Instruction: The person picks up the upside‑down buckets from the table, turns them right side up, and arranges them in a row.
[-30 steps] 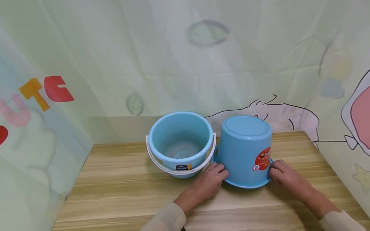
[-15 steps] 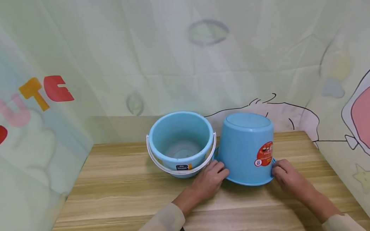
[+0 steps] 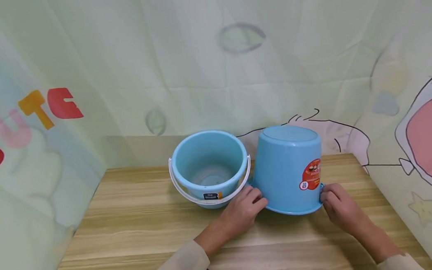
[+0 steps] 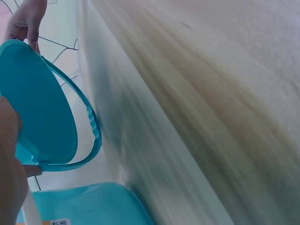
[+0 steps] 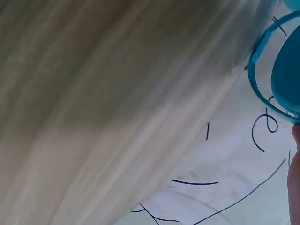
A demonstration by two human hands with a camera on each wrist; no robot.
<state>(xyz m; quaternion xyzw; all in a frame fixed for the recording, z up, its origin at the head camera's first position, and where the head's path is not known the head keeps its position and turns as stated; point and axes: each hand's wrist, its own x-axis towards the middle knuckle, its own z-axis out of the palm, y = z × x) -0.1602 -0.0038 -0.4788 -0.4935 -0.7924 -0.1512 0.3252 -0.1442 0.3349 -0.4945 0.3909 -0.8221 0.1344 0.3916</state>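
Observation:
In the head view, a light blue bucket [image 3: 288,172] with a red label is upside down, its base upward and a little tilted. My left hand [image 3: 244,208] pinches its rim on the left side, and my right hand [image 3: 343,207] pinches the rim on the right. The left wrist view shows the open mouth of this bucket [image 4: 40,103] from below, with its blue handle [image 4: 89,112] hanging loose under it. A second light blue bucket [image 3: 212,193] stands upright just left of my left hand, its white handle [image 3: 184,192] lowered to the front.
The wooden table [image 3: 140,230] lies beneath both buckets. A printed curtain [image 3: 197,70] closes off the back and both sides, right behind the table's far edge.
Both hands have raised the upside-down bucket slightly and moved it a little to the right, tilting it. The upright bucket stays in place on the table.

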